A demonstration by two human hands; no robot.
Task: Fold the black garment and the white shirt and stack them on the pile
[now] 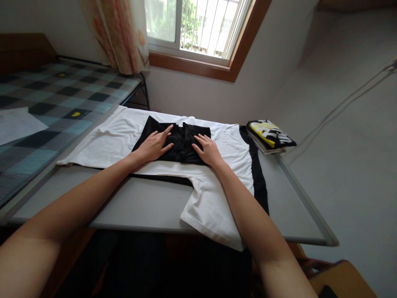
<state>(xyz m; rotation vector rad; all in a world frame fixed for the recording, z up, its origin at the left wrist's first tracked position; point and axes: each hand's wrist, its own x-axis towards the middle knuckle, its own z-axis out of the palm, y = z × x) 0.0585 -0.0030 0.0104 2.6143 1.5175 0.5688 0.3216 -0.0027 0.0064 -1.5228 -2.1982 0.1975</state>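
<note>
A folded black garment (182,142) lies on top of a white T-shirt (114,132), which is spread over the table with one sleeve hanging past the front edge. My left hand (155,145) rests on the left part of the black cloth, its fingers spread. On the right part of the same cloth lies my right hand (208,150), also with fingers apart. Neither hand grips anything. Black fabric (259,178) shows from under the white shirt at its right side.
A folded stack of clothes (271,134) with a black, yellow and white print sits at the table's back right. The grey table (149,203) adjoins a checked bed (71,91) with papers (20,124) at left. A wooden chair (341,281) stands at lower right.
</note>
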